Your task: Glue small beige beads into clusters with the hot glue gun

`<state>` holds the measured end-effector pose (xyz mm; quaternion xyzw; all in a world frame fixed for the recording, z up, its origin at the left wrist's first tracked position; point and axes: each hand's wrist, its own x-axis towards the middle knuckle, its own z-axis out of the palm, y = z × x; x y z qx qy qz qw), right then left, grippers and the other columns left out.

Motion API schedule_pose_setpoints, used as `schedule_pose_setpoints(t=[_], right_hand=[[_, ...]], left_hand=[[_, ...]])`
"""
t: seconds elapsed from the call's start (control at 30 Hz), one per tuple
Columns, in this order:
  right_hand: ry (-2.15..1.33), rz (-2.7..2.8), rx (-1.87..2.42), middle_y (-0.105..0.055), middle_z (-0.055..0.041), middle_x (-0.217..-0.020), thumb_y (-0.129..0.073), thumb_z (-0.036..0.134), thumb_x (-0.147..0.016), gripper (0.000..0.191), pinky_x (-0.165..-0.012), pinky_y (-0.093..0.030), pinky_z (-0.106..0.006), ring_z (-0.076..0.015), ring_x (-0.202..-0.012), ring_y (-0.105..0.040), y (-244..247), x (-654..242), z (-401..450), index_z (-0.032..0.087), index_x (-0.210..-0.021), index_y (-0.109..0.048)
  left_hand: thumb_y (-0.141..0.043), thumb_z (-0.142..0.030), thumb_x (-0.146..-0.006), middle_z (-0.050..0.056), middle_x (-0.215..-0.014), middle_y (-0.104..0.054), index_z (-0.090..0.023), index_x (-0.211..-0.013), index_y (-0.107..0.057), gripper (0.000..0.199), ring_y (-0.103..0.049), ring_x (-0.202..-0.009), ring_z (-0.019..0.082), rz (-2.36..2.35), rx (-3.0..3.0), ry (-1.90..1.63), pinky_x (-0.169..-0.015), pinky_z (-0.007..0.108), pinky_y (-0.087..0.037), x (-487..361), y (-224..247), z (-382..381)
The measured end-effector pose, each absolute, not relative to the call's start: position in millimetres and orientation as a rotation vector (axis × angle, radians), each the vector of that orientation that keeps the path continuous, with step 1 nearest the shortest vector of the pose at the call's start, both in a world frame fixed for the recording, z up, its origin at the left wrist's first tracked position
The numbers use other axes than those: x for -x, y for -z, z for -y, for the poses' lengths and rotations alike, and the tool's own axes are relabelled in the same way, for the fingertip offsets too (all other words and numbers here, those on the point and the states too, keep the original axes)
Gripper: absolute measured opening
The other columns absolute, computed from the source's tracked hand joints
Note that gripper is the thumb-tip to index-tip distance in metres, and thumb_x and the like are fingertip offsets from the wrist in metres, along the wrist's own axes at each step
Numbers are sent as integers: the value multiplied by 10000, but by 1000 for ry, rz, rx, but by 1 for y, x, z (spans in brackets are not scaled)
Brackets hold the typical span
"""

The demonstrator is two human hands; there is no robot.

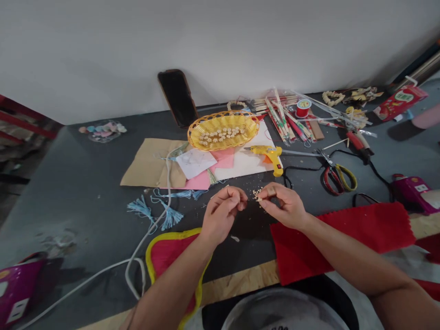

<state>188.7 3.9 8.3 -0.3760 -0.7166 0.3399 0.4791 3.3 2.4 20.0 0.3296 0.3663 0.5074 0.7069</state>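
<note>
Over the dark table, my left hand [225, 208] has its fingers curled and the thumb pressed to them; whatever they hold is too small to make out. Just right of it, my right hand [282, 204] pinches at a small pile of pale beads [256, 194], thumb and index finger together at its edge. What sits between those fingertips cannot be made out. Behind the hands is a yellow woven basket [223, 144] with pale bead clusters [223, 134] inside. A yellow glue gun [270, 155] lies on white paper behind my right hand.
Blue tassels [172, 217] and a white cable [136, 250] lie left. Scissors [338, 178] and red cloth [360, 229] are right. A phone [178, 97] leans on the wall. Wrapped sticks [280, 120] and a red thread spool [303, 110] lie at the back. A yellow-edged red cloth [172, 251] is near my left forearm.
</note>
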Motion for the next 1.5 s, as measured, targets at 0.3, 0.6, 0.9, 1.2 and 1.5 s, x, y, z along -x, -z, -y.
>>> schedule_pose_setpoints(t=[0.3,0.6,0.9,1.2,1.5], right_hand=[[-840,1750,901,-652,-41,-817,-612,185,-867,73,-620,-523,-246,-127,-703,-622,-7,-189,-4,191,-933,-643],[-856,1735,888,-649,-37,-833,-622,154,-860,99,-633,-518,-241,-120,-708,-618,-6,-189,-4,191,-950,-641],[-835,1744,905,-651,-35,-807,-617,175,-864,63,-629,-513,-239,-123,-705,-620,-8,-189,-5,184,-920,-644],[-800,1788,876,-643,-43,-794,-616,160,-858,52,-631,-524,-248,-130,-714,-620,-10,-189,-5,176,-904,-634],[-744,1834,838,-653,-49,-798,-622,180,-874,69,-642,-544,-260,-139,-742,-638,-10,-190,-5,176,-940,-637]], left_hand=[[-536,-143,-616,11,-764,-550,-162,-615,-482,58,-457,-559,100,-776,-586,-1143,-609,287,-384,-5,-22,-4],[-490,-32,-556,-16,-752,-517,-182,-656,-394,205,-463,-574,99,-774,-596,-1162,-631,283,-384,-7,-24,-2],[-657,-275,-810,26,-797,-568,-140,-753,-646,147,-473,-632,101,-756,-730,-1137,-626,257,-370,-4,-16,-3],[-760,-207,-742,8,-739,-585,-149,-686,-638,146,-499,-692,108,-871,-904,-1144,-652,231,-386,-3,-11,-1],[-817,-136,-668,-1,-775,-670,-160,-830,-612,262,-594,-732,88,-824,-767,-1032,-681,182,-457,-4,-10,0]])
